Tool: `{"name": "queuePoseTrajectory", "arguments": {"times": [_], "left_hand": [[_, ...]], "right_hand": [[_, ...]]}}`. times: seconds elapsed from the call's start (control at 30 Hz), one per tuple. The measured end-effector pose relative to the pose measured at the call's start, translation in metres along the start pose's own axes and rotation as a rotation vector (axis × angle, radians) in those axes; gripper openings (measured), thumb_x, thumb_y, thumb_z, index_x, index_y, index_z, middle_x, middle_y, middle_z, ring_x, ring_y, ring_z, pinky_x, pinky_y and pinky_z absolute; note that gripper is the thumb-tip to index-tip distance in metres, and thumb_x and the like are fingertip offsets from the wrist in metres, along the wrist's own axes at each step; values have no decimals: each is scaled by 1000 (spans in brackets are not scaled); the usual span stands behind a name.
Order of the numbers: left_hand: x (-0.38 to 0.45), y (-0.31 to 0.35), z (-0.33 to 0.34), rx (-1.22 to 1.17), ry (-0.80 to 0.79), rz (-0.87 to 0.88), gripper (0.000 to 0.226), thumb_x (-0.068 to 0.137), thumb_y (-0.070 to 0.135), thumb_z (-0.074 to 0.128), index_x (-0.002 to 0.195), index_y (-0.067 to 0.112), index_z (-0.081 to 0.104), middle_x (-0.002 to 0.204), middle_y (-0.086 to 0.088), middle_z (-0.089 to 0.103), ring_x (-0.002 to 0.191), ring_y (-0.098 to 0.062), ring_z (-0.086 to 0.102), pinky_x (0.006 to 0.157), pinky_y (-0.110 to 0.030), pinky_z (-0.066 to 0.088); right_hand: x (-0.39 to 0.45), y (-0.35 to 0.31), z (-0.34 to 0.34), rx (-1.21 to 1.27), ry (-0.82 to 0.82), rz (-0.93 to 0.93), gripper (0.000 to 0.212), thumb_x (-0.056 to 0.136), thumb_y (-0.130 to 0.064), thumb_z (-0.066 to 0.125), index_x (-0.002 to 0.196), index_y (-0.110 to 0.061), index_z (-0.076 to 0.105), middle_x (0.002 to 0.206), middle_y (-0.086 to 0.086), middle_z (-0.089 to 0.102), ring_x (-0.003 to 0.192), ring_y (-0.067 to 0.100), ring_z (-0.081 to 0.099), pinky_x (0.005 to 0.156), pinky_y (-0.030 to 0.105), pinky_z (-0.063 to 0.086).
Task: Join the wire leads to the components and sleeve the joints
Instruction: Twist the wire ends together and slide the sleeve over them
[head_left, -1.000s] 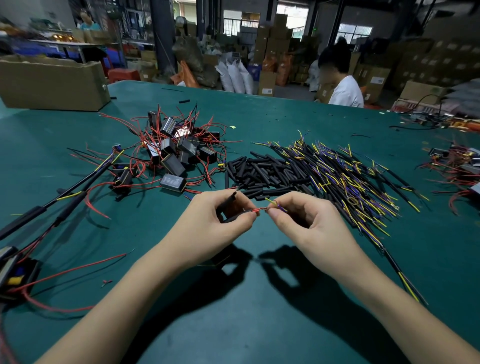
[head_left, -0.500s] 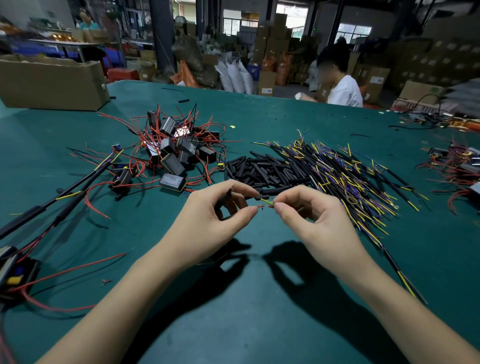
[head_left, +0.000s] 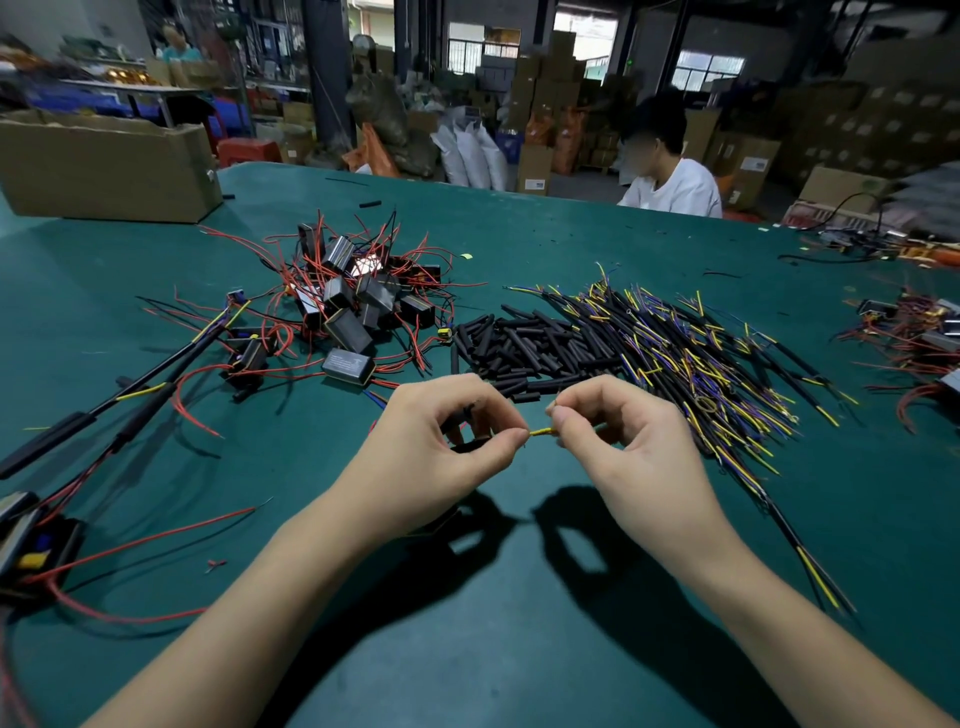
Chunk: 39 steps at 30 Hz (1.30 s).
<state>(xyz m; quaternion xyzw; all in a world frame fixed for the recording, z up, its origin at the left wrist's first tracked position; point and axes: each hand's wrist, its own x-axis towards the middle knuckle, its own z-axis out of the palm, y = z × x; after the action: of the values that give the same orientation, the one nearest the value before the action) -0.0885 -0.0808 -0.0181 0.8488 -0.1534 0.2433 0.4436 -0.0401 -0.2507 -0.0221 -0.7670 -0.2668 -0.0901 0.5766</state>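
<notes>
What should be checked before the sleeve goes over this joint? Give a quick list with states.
1. Left hand pinches one end of the yellow lead: ok.
2. Right hand pinches the other end: ok.
3. Strands twisted tight at the joint: cannot tell, too small.
4. Black part held in the left hand's curled fingers: ok.
5. Sleeve already on the lead: cannot tell.
6. Spare black sleeves piled just beyond the hands: ok.

The table (head_left: 519, 649) wears a matt green cloth-like cover. The small boxes (head_left: 348, 364) in the far left heap look like glossy black plastic. The sleeves (head_left: 524, 348) are matt black tubing. The far-left carton (head_left: 104, 171) is plain brown cardboard.
</notes>
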Motion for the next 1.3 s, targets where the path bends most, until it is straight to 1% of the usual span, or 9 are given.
{"name": "queuePoseTrajectory", "arguments": {"times": [0.1, 0.2, 0.3, 0.43, 0.53, 0.73, 0.93, 1.17, 1.3], "left_hand": [[0, -2, 1, 44, -13, 28, 5, 80, 8, 74, 77, 11, 71, 72, 3, 66, 66, -9, 57, 63, -15, 40], [-2, -2, 2, -22, 44, 13, 15, 85, 30, 70, 91, 17, 68, 77, 8, 64, 73, -7, 58, 69, -13, 41], [-3, -1, 3, -197, 73, -67, 26, 90, 45, 50, 101, 21, 53, 88, 4, 61, 85, -14, 57, 80, -26, 45], [-3, -1, 2, -329, 91, -30, 23, 90, 36, 46, 94, 14, 48, 87, -10, 55, 79, -23, 52, 74, -33, 45], [-2, -1, 3, -442, 159, -12, 16, 91, 30, 50, 95, 15, 45, 82, -18, 52, 72, -22, 50, 69, -25, 45], [-1, -8, 8, -328, 210, -96, 3, 87, 18, 57, 88, 17, 59, 74, 0, 58, 68, -23, 51, 65, -38, 45], [0, -7, 6, -160, 138, -43, 11, 84, 13, 62, 88, 17, 73, 84, 0, 65, 78, -15, 60, 69, -24, 45], [0, -8, 6, -249, 137, -96, 14, 82, 5, 71, 89, 16, 69, 79, -1, 69, 73, -10, 61, 72, -32, 49], [-1, -8, 4, -268, 116, -85, 13, 82, 2, 70, 84, 14, 65, 79, -1, 68, 74, -10, 61, 72, -25, 50]], "right_hand": [[-1, 1, 5, -15, 37, 10, 16, 87, -8, 64, 75, -18, 64, 67, -2, 67, 63, 21, 64, 63, 35, 51], [-2, -1, 5, -101, -2, -52, 15, 88, -9, 63, 76, -18, 63, 63, -7, 61, 57, 17, 56, 56, 35, 46], [-1, 0, 2, -174, -10, -112, 15, 88, -8, 64, 76, -17, 62, 61, -11, 58, 56, 12, 50, 55, 36, 43], [-1, 2, 0, -217, -14, -124, 15, 87, -7, 65, 75, -17, 63, 60, -12, 57, 54, 5, 48, 51, 24, 38], [-1, 2, -3, -248, -20, -146, 15, 87, -7, 65, 76, -16, 63, 61, -13, 57, 54, 5, 48, 50, 12, 30], [-1, 1, -4, -203, -18, -183, 14, 86, -6, 66, 77, -16, 65, 68, -13, 62, 63, 5, 54, 59, 18, 42], [0, -2, -6, -231, -44, -279, 11, 84, -4, 68, 79, -13, 69, 76, -8, 64, 74, 7, 57, 69, 12, 41], [-1, -5, 0, -259, -70, -313, 9, 84, -4, 69, 82, -12, 72, 78, -8, 62, 75, 6, 57, 71, 15, 42], [0, -6, 3, -251, -63, -299, 8, 83, -4, 71, 81, -12, 73, 76, -8, 62, 72, 2, 55, 69, 12, 39]]}}
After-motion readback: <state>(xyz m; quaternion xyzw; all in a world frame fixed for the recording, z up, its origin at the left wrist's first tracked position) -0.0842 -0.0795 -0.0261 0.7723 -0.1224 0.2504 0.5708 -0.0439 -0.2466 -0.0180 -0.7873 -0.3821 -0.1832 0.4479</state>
